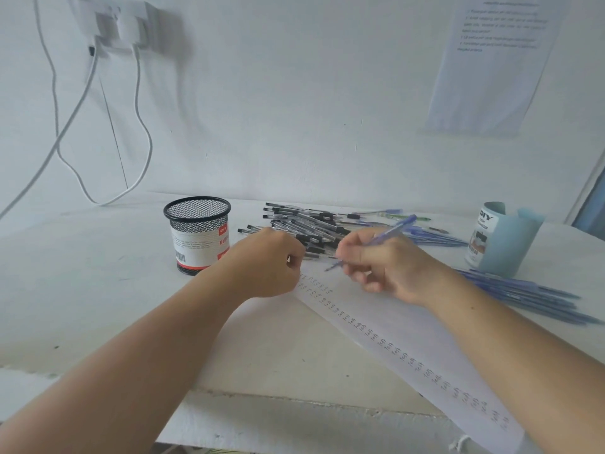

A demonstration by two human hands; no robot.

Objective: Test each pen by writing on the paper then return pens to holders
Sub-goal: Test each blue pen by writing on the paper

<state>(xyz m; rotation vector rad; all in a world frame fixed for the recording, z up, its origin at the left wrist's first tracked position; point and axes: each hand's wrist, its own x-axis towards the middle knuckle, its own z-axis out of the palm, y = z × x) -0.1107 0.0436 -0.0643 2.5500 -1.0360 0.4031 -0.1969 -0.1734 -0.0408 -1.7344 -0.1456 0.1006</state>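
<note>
My right hand (389, 267) grips a blue pen (394, 229), whose tip hovers just above the top end of the long paper strip (409, 339). The strip carries a row of small written marks. My left hand (268, 263) rests curled at the strip's upper left corner, and its fingertips are hidden. An empty black mesh holder (196, 234) stands left of my hands. A light blue holder (504, 240) stands at the right. Between them lies a heap of black-capped pens (304, 224). Blue pens (523, 290) lie loose on the table at the right.
White cables (137, 126) hang from a wall socket (121, 24) at the back left. A printed sheet (491, 60) is stuck to the wall at the upper right. The table's front edge (294, 404) runs below my forearms.
</note>
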